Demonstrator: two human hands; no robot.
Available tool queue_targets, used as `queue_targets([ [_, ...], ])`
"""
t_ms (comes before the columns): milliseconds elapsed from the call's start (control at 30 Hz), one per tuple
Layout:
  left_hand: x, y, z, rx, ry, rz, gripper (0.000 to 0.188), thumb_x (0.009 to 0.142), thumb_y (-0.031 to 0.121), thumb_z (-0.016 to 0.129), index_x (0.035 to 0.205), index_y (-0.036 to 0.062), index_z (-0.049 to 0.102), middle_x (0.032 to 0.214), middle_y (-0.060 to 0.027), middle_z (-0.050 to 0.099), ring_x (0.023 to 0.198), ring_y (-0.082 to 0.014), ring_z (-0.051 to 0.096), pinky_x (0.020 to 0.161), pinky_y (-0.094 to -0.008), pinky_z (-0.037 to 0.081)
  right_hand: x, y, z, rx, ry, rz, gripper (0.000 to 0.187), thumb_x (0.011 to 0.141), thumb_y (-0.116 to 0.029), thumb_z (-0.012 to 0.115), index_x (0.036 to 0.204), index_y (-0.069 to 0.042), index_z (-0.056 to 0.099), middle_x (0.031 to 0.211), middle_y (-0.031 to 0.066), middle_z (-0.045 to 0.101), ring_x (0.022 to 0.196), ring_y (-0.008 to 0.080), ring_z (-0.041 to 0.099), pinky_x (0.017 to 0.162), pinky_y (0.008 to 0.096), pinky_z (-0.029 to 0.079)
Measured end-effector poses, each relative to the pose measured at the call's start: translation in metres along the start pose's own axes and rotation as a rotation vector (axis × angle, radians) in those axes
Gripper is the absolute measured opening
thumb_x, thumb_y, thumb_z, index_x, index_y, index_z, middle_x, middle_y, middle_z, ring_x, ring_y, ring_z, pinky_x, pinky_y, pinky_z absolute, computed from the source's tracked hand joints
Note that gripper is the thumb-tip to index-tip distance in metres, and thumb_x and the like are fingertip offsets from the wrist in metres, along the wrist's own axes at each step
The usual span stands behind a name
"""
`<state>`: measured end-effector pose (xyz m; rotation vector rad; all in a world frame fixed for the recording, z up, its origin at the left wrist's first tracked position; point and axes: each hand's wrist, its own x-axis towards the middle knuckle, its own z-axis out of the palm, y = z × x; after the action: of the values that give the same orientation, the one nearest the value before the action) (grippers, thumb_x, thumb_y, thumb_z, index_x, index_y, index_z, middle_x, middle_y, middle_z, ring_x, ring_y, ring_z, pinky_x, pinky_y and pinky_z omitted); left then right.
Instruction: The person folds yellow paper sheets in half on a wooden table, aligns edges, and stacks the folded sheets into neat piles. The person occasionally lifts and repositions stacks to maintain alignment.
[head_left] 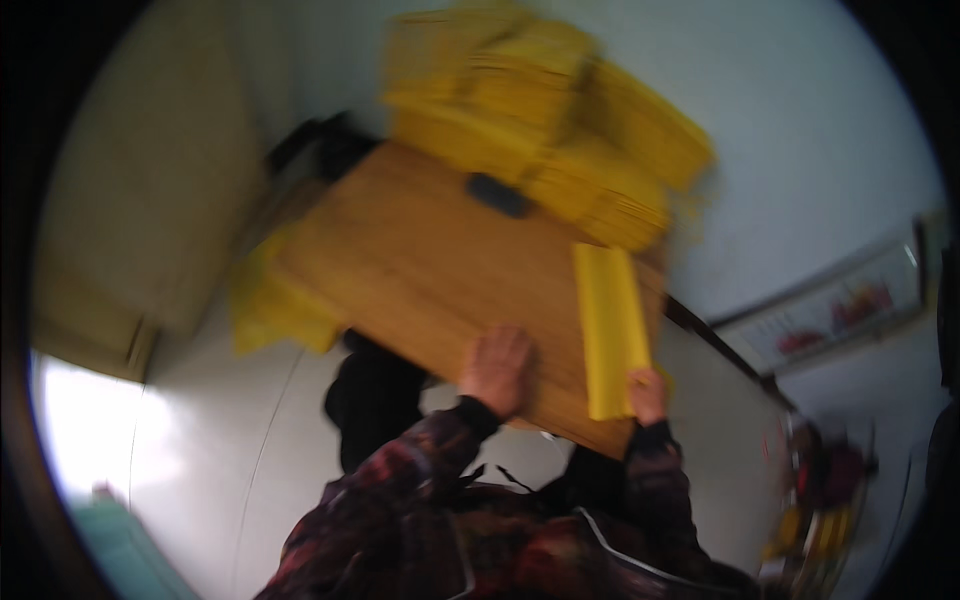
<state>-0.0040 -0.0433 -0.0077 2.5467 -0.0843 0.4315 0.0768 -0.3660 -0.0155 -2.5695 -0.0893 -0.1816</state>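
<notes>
My left hand lies flat on the near edge of a brown wooden table, holding nothing. At the table's right end, my right hand has its fingers closed on the near right edge of a long, folded yellow sheet. The sheet lies lengthwise away from me; whether it is paper or cloth I cannot tell. A small dark, block-shaped object rests on the far side of the tabletop. Motion blurs the whole picture.
Stacked yellow bundles rise along the table's far edge against the wall. Yellow sheets hang off the table's left end. A pale cabinet stands left, a framed picture right, and assorted items sit at lower right.
</notes>
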Motion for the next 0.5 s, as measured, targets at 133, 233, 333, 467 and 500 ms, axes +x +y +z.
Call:
queue_targets([
  [133, 0.006, -0.005, -0.007, 0.051, -0.101, 0.011, 0.057, 0.084, 0.032, 0.060, 0.133, 0.0080, 0.046, 0.145, -0.0107, 0.038, 0.136, -0.0296, 0.030, 0.111, -0.0473, 0.022, -0.004, -0.011, 0.000, -0.013, 0.038, 0.145, 0.012, 0.072, 0.004, 0.055, 0.078, -0.002, 0.063, 0.081, 0.0169, 0.065, 0.080, 0.0294, 0.064, 0.072, 0.0354, 0.050],
  [233, 0.009, -0.005, -0.004, 0.069, -0.105, 0.021, 0.057, 0.083, 0.032, 0.061, 0.132, 0.0076, 0.047, 0.144, -0.0112, 0.038, 0.136, -0.0306, 0.030, 0.110, -0.0479, 0.023, -0.021, -0.015, -0.010, -0.004, -0.009, 0.107, 0.011, 0.073, 0.005, 0.054, 0.078, 0.001, 0.062, 0.080, 0.0143, 0.066, 0.076, 0.0237, 0.064, 0.070, 0.0327, 0.050],
  [333, 0.018, -0.007, 0.000, 0.089, -0.061, 0.049, 0.057, 0.082, 0.033, 0.061, 0.131, 0.0075, 0.048, 0.143, -0.0108, 0.040, 0.135, -0.0310, 0.032, 0.109, -0.0492, 0.024, -0.032, -0.008, -0.016, 0.094, 0.058, 0.242, 0.009, 0.076, -0.001, 0.056, 0.079, -0.001, 0.064, 0.082, 0.0179, 0.066, 0.077, 0.0316, 0.064, 0.069, 0.0379, 0.050],
  [467, 0.020, -0.007, -0.001, 0.115, -0.134, 0.042, 0.059, 0.082, 0.033, 0.061, 0.132, 0.0069, 0.046, 0.144, -0.0124, 0.038, 0.135, -0.0327, 0.031, 0.109, -0.0499, 0.023, -0.020, 0.008, -0.015, 0.208, 0.147, 0.283, 0.010, 0.077, 0.000, 0.055, 0.080, -0.001, 0.065, 0.079, 0.0159, 0.066, 0.075, 0.0270, 0.064, 0.067, 0.0357, 0.049],
  [500, 0.019, -0.007, -0.001, 0.126, -0.149, 0.041, 0.059, 0.082, 0.033, 0.061, 0.132, 0.0068, 0.046, 0.145, -0.0125, 0.037, 0.135, -0.0330, 0.031, 0.109, -0.0501, 0.022, -0.009, 0.013, -0.015, 0.202, 0.146, 0.272, 0.010, 0.077, 0.000, 0.055, 0.080, -0.001, 0.065, 0.078, 0.0157, 0.066, 0.074, 0.0263, 0.064, 0.067, 0.0353, 0.049],
])
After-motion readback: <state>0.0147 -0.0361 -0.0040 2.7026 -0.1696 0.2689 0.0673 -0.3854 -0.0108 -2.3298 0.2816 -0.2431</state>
